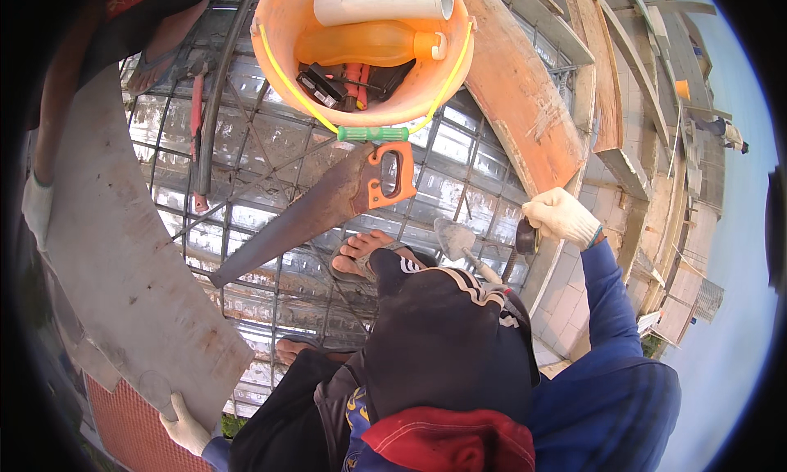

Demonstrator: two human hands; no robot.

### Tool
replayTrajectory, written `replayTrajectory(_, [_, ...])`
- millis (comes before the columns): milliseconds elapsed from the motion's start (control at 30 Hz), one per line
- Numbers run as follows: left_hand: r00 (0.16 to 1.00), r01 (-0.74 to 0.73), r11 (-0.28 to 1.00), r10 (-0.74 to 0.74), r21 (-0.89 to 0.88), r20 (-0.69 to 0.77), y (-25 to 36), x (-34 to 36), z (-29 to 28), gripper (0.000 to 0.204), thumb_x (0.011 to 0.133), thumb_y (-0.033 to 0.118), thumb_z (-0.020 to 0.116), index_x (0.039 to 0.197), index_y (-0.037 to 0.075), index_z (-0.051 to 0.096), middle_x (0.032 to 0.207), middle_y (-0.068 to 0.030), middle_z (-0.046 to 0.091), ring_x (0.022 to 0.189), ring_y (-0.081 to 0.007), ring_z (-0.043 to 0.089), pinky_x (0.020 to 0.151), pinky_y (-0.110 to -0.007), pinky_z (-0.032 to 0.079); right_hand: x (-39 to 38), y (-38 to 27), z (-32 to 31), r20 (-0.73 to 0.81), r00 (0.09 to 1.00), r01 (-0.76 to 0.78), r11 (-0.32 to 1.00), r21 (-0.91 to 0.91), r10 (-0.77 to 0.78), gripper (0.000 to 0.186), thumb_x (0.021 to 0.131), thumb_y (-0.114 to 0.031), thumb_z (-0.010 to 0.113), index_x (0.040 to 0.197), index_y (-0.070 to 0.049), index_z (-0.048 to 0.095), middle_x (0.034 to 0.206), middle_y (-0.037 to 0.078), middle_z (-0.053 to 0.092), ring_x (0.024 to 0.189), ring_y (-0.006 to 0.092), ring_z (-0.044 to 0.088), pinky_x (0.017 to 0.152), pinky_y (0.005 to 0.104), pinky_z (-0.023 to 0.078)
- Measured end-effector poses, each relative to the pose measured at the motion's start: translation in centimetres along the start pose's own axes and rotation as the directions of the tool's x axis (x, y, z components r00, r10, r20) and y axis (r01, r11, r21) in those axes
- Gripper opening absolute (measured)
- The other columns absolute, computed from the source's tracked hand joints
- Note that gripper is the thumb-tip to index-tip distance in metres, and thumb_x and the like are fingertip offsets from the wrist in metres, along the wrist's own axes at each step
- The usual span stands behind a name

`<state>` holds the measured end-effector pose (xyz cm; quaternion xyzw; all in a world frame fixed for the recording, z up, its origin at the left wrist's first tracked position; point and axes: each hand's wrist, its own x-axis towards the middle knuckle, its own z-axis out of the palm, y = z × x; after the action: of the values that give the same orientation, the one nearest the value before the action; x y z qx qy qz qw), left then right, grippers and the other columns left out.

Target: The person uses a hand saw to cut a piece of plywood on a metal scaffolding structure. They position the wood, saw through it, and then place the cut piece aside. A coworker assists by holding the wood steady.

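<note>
My left hand [185, 426], in a pale work glove, grips the near end of a long grey board [143, 250], thumb on its upper face and the other fingers hidden. Out to the right, my gloved right hand [564, 216] is closed around a dark rounded object [525, 237] whose kind I cannot make out. Another person's gloved hand [37, 211] holds the board's far left edge. Between my hands lies a handsaw [307, 211] with an orange handle. A trowel [455, 241] rests beside my foot, left of my right hand.
An orange bucket [270, 70] holds a white pipe [385, 1], an orange bottle [361, 44] and several tools. Red-handled pliers [197, 115] lie on the rebar grid [275, 308] over shiny metal decking. Planks [525, 86] line the right edge, beyond which the ground lies lower.
</note>
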<state>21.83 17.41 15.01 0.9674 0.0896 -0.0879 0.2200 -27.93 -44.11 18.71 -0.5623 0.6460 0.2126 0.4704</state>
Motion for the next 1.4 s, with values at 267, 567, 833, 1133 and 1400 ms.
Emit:
replayTrajectory(267, [1.0, -0.015, 0.988, 0.014, -0.151, -0.002, -0.2, 0.2, 0.5, 0.055, 0.096, 0.034, 0.084, 0.13, -0.007, 0.069, 0.119, -0.013, 0.075, 0.102, -0.02, 0.07, 0.091, -0.036, 0.056, -5.5, -15.4, -4.4, -0.108, 0.881, 0.45, 0.887, -0.1, -0.46, 0.039, 0.106, -0.037, 0.064, 0.08, -0.007, 0.069, 0.071, -0.002, 0.061, 0.061, 0.0064, 0.056, 0.057, 0.023, 0.044])
replayTrajectory(567, [0.999, -0.038, 0.998, 0.038, 0.049, -0.01, 0.4, 0.6, 0.1, 0.063, 0.095, 0.041, 0.084, 0.136, -0.005, 0.069, 0.123, -0.0159, 0.078, 0.106, -0.0229, 0.073, 0.095, -0.038, 0.057, 1.3, -15.8, 3.1, -0.421, 0.636, 0.731, 0.679, 0.061, -0.647, 0.039, 0.112, -0.035, 0.063, 0.129, -0.002, 0.073, 0.089, 0.001, 0.071, 0.066, 0.0083, 0.061, 0.068, 0.025, 0.052])
replayTrajectory(833, [0.998, -0.043, 0.997, 0.046, -0.068, 0.04, -0.2, 1.5, 0.4, 0.059, 0.096, 0.037, 0.085, 0.135, -0.005, 0.069, 0.122, -0.0145, 0.077, 0.104, -0.0219, 0.072, 0.093, -0.038, 0.058, 4.7, 13.5, 18.6, -0.2, 0.936, 0.16, 0.858, -0.489, -0.289, 0.051, 0.091, -0.046, 0.079, 0.126, -0.01, 0.072, 0.114, 0.018, 0.078, 0.115, 0.0398, 0.073, 0.1, 0.0497, 0.056])
replayTrajectory(1133, [1.0, -0.027, 0.999, 0.026, -0.034, -0.013, 0.0, -0.1, -0.1, 0.054, 0.095, 0.034, 0.086, 0.13, -0.004, 0.071, 0.118, -0.0127, 0.078, 0.102, -0.0197, 0.072, 0.093, -0.036, 0.057, 6.8, 14.8, 15.6, -0.144, 0.919, 0.232, 0.801, -0.552, -0.366, 0.036, 0.093, -0.04, 0.077, 0.117, -0.013, 0.073, 0.115, 0.018, 0.074, 0.11, 0.0399, 0.073, 0.092, 0.0519, 0.058])
replayTrajectory(1400, [1.0, -0.003, 0.992, 0.002, -0.123, -0.014, -2.0, 0.8, -0.5, 0.042, 0.093, 0.024, 0.089, 0.119, -0.003, 0.072, 0.108, -0.01, 0.08, 0.093, -0.0148, 0.073, 0.087, -0.032, 0.059, 15.4, 6.8, 28.6, 0.207, 0.94, 0.306, 0.405, -0.861, -0.271, 0.059, 0.097, -0.046, 0.068, 0.148, -0.018, 0.058, 0.149, 0.013, 0.06, 0.143, 0.0309, 0.056, 0.114, 0.0494, 0.044])
